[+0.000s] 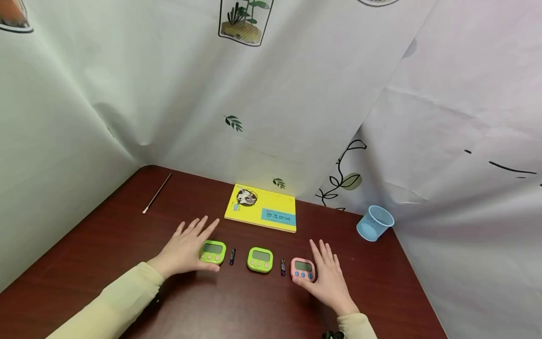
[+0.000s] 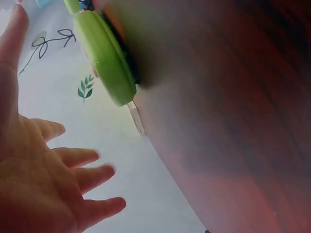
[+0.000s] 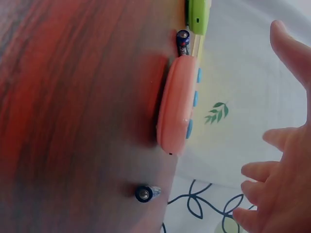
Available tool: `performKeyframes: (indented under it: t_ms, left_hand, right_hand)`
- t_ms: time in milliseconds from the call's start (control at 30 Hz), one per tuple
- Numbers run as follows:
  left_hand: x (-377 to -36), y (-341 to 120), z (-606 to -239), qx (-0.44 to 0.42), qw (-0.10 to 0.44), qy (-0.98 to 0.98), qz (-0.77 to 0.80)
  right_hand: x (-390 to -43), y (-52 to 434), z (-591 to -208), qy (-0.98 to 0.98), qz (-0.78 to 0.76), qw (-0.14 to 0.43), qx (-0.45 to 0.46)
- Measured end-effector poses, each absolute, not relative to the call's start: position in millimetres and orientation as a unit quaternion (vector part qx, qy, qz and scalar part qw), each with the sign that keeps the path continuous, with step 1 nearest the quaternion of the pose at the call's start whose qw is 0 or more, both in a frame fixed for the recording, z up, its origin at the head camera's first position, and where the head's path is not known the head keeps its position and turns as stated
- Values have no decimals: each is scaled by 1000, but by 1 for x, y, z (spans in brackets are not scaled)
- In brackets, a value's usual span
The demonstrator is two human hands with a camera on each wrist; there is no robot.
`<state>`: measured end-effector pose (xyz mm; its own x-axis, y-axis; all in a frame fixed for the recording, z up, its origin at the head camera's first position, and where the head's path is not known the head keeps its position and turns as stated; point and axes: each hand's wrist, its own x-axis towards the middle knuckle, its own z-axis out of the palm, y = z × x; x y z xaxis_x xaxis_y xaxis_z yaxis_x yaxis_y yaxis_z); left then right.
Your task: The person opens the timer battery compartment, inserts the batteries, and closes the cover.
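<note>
My left hand [image 1: 179, 249] is spread, thumb apart from straight fingers, beside and over the edge of a green digital timer [image 1: 213, 253]; the left wrist view shows a gap between them. Likewise my right hand [image 1: 330, 281] hovers with fingers extended by a pink timer [image 1: 302, 266] with blue buttons, apart from it in the right wrist view. Between these lies a second green timer [image 1: 260, 254]. One small battery [image 1: 232, 256] sits left of it, another battery [image 1: 282, 267] right of it. Beyond the pink timer, a further battery [image 3: 147, 193] is hidden by my hand in the head view.
A yellow book [image 1: 258, 212] lies flat near the back edge of the dark red table [image 1: 237, 306]. At the back right stands a blue mesh cup [image 1: 374, 223]. A thin stick with a pale tip [image 1: 157, 193] lies at the back left. White printed sheets [image 1: 296, 94] hang behind.
</note>
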<state>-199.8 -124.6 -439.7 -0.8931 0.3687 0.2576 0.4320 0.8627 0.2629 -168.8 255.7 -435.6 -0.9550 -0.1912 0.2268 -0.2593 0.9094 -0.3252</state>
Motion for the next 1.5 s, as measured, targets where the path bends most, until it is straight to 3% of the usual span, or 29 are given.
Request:
performKeyframes:
  t_ms: [1500]
  left_hand:
    - [-209, -127, -445, -207, 45, -969, -124]
  right_hand:
    - [-170, 219, -440, -960, 245, -7, 135]
